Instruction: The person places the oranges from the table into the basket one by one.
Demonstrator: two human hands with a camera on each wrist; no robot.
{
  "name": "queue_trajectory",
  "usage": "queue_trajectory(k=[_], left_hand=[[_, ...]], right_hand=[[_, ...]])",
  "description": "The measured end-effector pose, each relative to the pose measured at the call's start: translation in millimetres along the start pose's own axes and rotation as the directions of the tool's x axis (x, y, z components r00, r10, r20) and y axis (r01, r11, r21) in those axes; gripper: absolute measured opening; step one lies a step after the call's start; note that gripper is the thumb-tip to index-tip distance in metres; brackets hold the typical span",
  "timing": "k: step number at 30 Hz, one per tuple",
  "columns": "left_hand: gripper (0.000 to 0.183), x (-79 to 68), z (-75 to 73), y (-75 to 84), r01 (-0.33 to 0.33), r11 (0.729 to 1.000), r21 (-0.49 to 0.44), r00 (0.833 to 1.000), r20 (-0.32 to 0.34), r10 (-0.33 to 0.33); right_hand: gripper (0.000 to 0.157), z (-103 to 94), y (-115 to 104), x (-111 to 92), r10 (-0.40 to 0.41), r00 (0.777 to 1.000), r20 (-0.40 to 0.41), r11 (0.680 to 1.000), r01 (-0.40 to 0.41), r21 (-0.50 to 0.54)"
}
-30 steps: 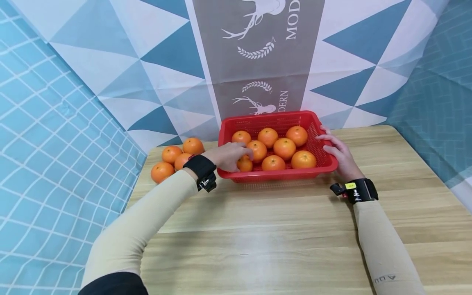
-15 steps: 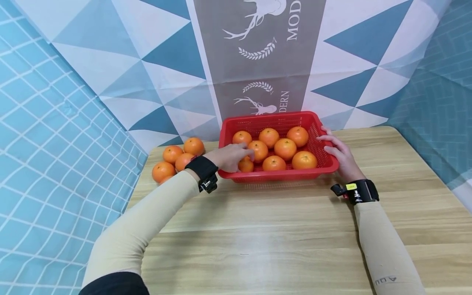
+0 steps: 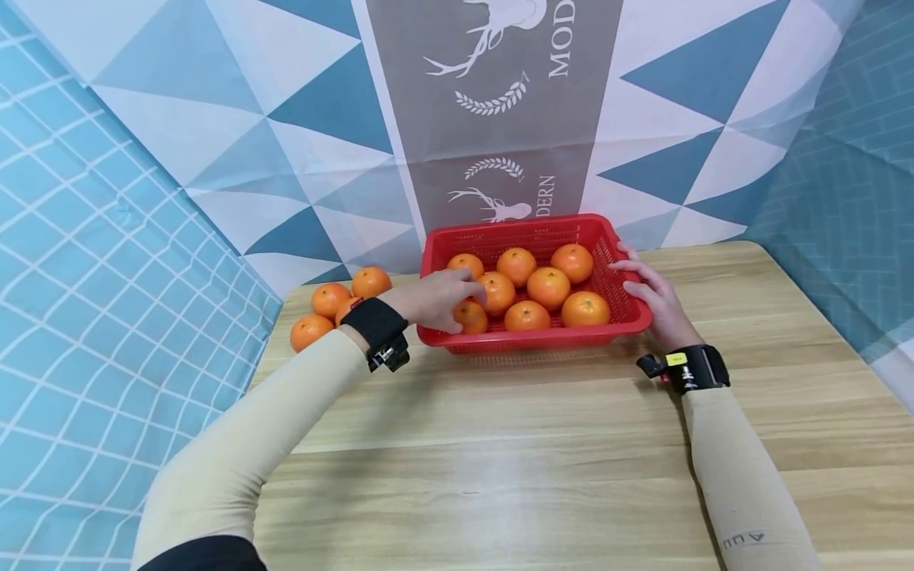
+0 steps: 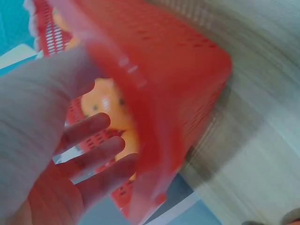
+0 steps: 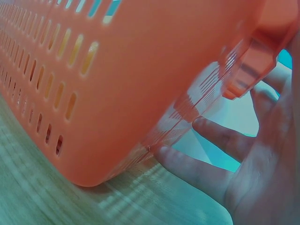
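Red plastic basket (image 3: 528,342): one, slotted walls, upright on the table (image 3: 500,476), near its back edge.

Oranges (image 3: 548,287): eight visible in the basket, single layer, bare floor at the right end.

Corner orange (image 3: 473,317): in the basket's front left corner, partly covered by the left hand.

Loose oranges (image 3: 311,331): four visible on the table, left of the basket, bunched; some partly hidden behind the left wristband (image 3: 374,327).

Left hand (image 3: 432,300): over the left rim, fingers spread beside the corner orange. No pinch shows; whether skin meets fruit cannot be told.

Right hand (image 3: 660,305): at the right end of the basket, thumb by the rim; two fingers extended, apart, tips against the outer wall. A light steadying touch, by judgement, rather than a firm clasp.

Hazards, judged: fingers or wrist snagging the left rim could drag or tip the basket, the right hand's touch perhaps being too light to check it. A knock to the corner orange could set its neighbours rolling toward the bare end. Wristband brushing the loose oranges could break up the bunch, being round and unpenned, and send one off the table.
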State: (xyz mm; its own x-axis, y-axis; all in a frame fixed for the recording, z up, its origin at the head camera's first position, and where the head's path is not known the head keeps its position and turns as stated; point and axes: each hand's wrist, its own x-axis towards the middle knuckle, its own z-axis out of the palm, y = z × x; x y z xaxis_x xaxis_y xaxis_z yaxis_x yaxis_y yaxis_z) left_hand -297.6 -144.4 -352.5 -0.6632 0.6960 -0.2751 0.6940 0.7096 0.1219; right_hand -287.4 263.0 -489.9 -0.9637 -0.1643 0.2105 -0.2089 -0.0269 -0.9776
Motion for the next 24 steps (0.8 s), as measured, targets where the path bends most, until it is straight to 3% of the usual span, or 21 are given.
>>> queue_trajectory(k=[9,17,24], left_hand=[[0.042,-17.0,-24.4,-6.9,0.004,1.000,-0.018,0.997,-0.082,-0.006],[0.046,-23.3,-26.8,-13.6,0.035,0.999,-0.004,0.992,-0.119,-0.036],[0.050,-30.3,-30.3,-33.4,0.112,0.993,-0.022,0.972,-0.204,-0.114]], right_hand=[[0.037,0.6,-0.9,1.1,-0.003,1.000,0.000,1.000,0.003,-0.002],[0.037,2.8,-1.1,0.0,-0.015,1.000,0.011,1.000,0.015,0.019],[0.037,3.3,-2.4,0.1,-0.014,1.000,0.015,1.000,0.014,0.024]])
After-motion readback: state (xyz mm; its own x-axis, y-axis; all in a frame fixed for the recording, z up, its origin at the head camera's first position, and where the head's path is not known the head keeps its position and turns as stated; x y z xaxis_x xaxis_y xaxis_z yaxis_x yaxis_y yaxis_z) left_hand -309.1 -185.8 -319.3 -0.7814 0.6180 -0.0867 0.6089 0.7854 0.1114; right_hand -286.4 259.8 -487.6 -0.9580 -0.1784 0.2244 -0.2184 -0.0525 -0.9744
